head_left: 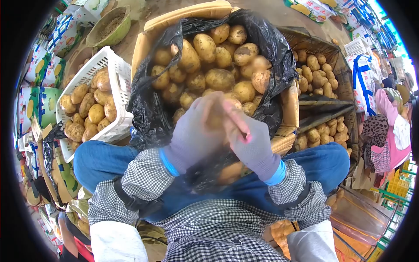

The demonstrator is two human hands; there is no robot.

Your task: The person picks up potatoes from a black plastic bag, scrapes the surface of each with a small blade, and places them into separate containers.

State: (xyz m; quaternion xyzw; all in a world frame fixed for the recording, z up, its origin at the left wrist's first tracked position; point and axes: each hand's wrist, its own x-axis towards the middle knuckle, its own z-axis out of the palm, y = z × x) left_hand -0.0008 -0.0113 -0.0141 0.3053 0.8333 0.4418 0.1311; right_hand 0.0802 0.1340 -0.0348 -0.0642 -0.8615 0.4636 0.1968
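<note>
One cardboard box, lined with black plastic, takes up the upper middle of the frame. Right of it stands a dark-sided container; at left, a white basket. A green basin sits at upper left. Near the centre, the gloved left hand and right hand are close together over the box's near side, blurred; whether either grips anything I cannot tell. Smallest are the potatoes, heaped in the box just beyond the hands, with more in the container and basket.
</note>
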